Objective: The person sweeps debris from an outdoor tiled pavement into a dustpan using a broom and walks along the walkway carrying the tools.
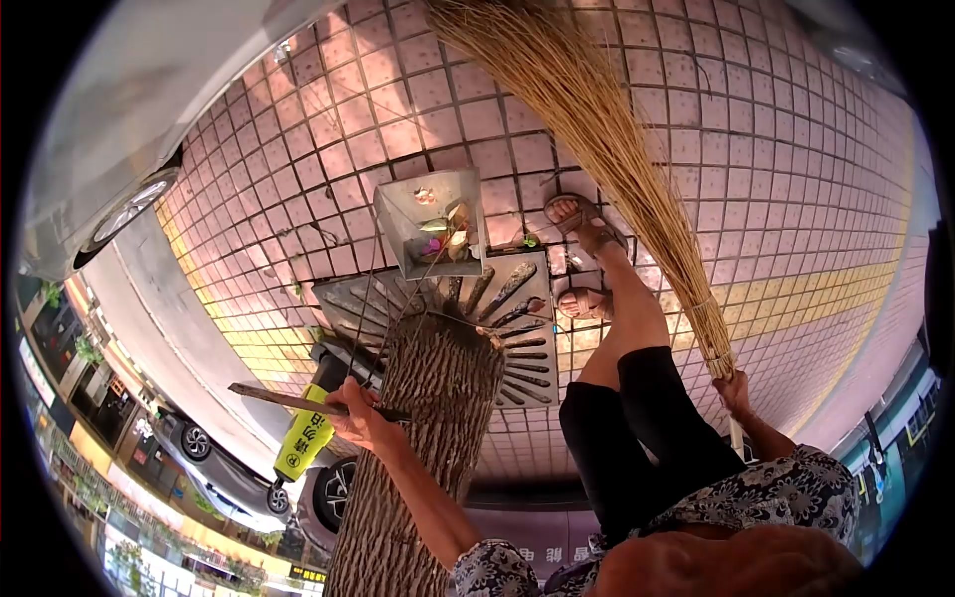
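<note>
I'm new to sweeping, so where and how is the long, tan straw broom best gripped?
Probably by the narrow end of the long, tan straw broom, coming from the person's right and closing around it. The bundle tapers there, where the bare right hand is; the far end fans into loose straw, likely to bend.

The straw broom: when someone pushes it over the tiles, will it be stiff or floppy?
The straw broom would probably flex toward its wide end, where thin stalks fan out. It is likely stiffer near the right hand, where they gather tightly.
</note>
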### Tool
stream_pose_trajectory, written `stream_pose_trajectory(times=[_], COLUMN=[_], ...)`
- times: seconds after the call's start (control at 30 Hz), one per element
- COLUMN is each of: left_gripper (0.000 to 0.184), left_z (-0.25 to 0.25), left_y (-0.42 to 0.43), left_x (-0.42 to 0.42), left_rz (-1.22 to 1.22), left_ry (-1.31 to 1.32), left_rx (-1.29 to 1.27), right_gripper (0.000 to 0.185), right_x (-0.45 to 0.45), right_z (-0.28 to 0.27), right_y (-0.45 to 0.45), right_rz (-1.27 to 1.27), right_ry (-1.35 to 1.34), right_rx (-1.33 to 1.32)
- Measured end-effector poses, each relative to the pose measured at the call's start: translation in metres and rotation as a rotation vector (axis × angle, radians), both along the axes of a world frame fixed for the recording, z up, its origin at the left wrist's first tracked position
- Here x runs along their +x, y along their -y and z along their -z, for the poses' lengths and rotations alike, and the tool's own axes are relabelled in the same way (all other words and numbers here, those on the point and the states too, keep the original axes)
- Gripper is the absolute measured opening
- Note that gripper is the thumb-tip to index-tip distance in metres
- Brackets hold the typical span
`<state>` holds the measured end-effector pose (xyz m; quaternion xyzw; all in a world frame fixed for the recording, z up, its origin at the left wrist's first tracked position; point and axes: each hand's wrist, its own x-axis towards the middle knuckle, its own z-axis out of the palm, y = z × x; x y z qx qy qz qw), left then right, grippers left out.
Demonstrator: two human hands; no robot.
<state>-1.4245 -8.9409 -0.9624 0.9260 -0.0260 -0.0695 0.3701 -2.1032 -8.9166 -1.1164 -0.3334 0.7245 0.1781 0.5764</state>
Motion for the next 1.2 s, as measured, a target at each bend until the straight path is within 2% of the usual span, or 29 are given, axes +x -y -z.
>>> stream_pose_trajectory(times=[0.07, 0.13, 0.17, 0.23, 0.27, 0.3, 0.33, 0.4, 0.47, 0.5, 0.53, 0.57, 0.63, 0.7, 0.77, 0.83, 0.87, 0.97, 1.1, 1.2], left_gripper=[0.03, 0.03, 0.03, 0.031, 0.031, 0.03, 0.03, 0.03, 0.031, 0.032, 0.033, 0.033, 0.033, 0.035, 0.035, 0.041, 0.042, 0.047, 0.051, 0.054], left_z=[-0.01, -0.018, -0.022, -0.026, -0.027, -0.029, -0.029, -0.026, -0.023, -0.018, -0.015, -0.016, -0.005, 0.001, -0.002, 0.001, 0.002, -0.001, -0.001, 0.005], left_y=[-0.005, -0.012, -0.013, -0.02, -0.032, -0.033, -0.032, -0.036, -0.032, -0.031, -0.037, -0.042, -0.049, -0.051, -0.052, -0.052, -0.055, -0.06, -0.069, -0.075], left_x=[-0.009, -0.023, -0.028, -0.026, -0.026, -0.029, -0.034, -0.036, -0.042, -0.042, -0.041, -0.045, -0.042, -0.039, -0.036, -0.032, -0.03, -0.03, -0.023, -0.021], left_rz=[-0.042, -0.061, -0.066, -0.072, -0.066, -0.079, -0.093, -0.13, -0.118, -0.109, -0.089, -0.105, -0.124, -0.169, -0.156, -0.161, -0.16, -0.141, -0.159, -0.151], left_ry=[-0.011, 0.009, 0.021, 0.046, 0.056, 0.063, 0.071, 0.082, 0.094, 0.102, 0.108, 0.108, 0.103, 0.105, 0.078, 0.084, 0.095, 0.096, 0.133, 0.161], left_rx=[0.031, 0.05, 0.071, 0.114, 0.14, 0.135, 0.127, 0.106, 0.129, 0.135, 0.162, 0.188, 0.223, 0.224, 0.183, 0.21, 0.228, 0.318, 0.435, 0.548], right_gripper=[0.015, 0.024, 0.027, 0.032, 0.032, 0.033, 0.033, 0.028, 0.02, 0.02, 0.02, 0.021, 0.024, 0.036, 0.044, 0.046, 0.047, 0.047, 0.046, 0.046], right_x=[-0.011, -0.021, -0.018, 0.005, 0.02, 0.05, 0.101, 0.204, 0.283, 0.341, 0.376, 0.412, 0.486, 0.548, 0.598, 0.632, 0.642, 0.642, 0.601, 0.549], right_z=[-0.005, 0.009, 0.021, 0.061, 0.086, 0.107, 0.116, 0.134, 0.172, 0.152, 0.183, 0.196, 0.199, 0.197, 0.175, 0.191, 0.195, 0.199, 0.198, 0.203], right_y=[0.02, 0.047, 0.06, 0.084, 0.094, 0.113, 0.149, 0.207, 0.222, 0.25, 0.247, 0.254, 0.265, 0.272, 0.291, 0.296, 0.302, 0.316, 0.345, 0.348], right_rz=[-0.137, -0.287, -0.268, -0.462, -0.464, -0.465, -0.596, -0.366, -0.301, -0.26, -0.261, -0.112, -0.182, -0.235, -0.337, -0.429, -0.475, -0.438, -0.204, 0.015], right_ry=[0.047, 0.062, 0.126, 0.202, 0.259, 0.313, 0.36, 0.499, 0.711, 0.767, 0.794, 0.879, 0.889, 0.966, 0.821, 0.781, 0.758, 0.671, 0.666, 0.713], right_rx=[-0.001, 0.051, 0.039, 0.063, 0.091, 0.117, 0.131, 0.451, 0.44, 0.411, 0.509, 0.651, 0.509, 0.325, 0.039, -0.252, -0.402, -0.41, -0.115, -0.059])
